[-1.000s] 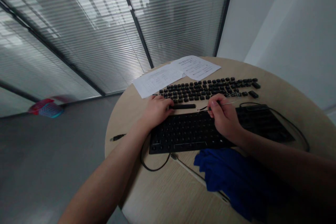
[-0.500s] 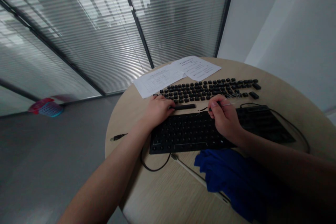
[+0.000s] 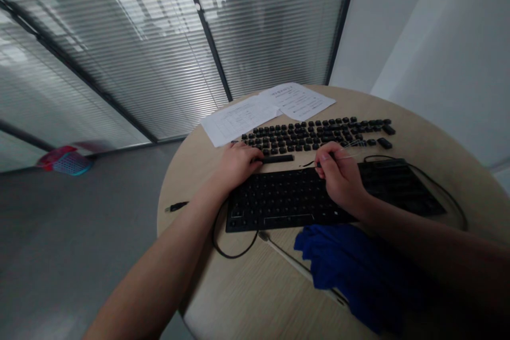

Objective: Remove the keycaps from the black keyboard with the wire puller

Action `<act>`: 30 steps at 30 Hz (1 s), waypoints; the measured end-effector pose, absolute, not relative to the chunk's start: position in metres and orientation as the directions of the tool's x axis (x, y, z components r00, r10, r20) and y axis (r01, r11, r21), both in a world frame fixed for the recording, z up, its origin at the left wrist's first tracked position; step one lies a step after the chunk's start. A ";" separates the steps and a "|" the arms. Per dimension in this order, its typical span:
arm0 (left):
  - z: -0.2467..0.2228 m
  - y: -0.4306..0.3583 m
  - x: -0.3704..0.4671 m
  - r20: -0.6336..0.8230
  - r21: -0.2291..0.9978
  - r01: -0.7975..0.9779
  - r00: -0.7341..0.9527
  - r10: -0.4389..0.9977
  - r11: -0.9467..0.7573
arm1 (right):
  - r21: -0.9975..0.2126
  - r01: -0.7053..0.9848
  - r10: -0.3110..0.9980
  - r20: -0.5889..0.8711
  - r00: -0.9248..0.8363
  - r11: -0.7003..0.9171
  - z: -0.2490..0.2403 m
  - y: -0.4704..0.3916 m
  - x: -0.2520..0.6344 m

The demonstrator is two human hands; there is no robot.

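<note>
A long black space bar keycap (image 3: 278, 159) lies on the table behind the keyboard. My left hand (image 3: 240, 163) has its thumb and fingers at the left end of this keycap, and they hide that end. In my right hand (image 3: 338, 172) is a wire keycap puller (image 3: 350, 144). Its thin wires stick out to the right, and a dark tip points left, above the keyboard's back edge. Under both wrists lies the black keyboard (image 3: 290, 196), its key area stripped of caps. Rows of loose black keycaps (image 3: 298, 135) stand behind it.
Printed paper sheets (image 3: 243, 117) lie at the back of the round table (image 3: 231, 297). A brush (image 3: 287, 257) and a blue cloth (image 3: 338, 255) are in front of the keyboard. The cable's USB plug (image 3: 176, 206) is at left. A basket (image 3: 71, 162) stands on the floor.
The view has shifted slightly. Both hands, the space bar keycap and the puller stay about where they were on the table.
</note>
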State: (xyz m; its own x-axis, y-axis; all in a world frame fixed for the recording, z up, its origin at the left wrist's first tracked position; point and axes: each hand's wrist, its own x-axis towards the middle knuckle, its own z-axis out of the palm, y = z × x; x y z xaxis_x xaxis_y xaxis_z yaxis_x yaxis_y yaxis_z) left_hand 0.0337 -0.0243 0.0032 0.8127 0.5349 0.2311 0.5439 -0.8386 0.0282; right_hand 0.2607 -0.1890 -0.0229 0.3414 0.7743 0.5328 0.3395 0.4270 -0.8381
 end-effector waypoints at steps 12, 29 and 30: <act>0.029 -0.090 0.029 0.288 0.267 0.144 0.932 0.221 -0.953 | -0.839 0.319 0.756 0.539 0.372 0.441 -0.015 -0.193 0.264; 0.024 -0.079 0.012 0.068 0.336 0.157 0.979 0.190 -0.929 | -0.857 0.393 0.872 0.438 0.217 0.333 0.039 -0.256 0.306; 0.023 -0.078 0.012 0.054 0.336 0.164 0.980 0.193 -0.927 | -0.864 0.387 0.889 0.417 0.190 0.323 0.035 -0.260 0.307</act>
State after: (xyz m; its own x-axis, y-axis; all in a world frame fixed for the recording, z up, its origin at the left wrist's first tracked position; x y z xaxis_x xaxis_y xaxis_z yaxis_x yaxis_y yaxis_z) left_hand 0.0121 -0.0784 0.0234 0.9798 0.1927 0.0540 0.1639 -0.9275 0.3360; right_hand 0.3070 -0.2596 0.0349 0.1896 0.8888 0.4173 0.3869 0.3230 -0.8637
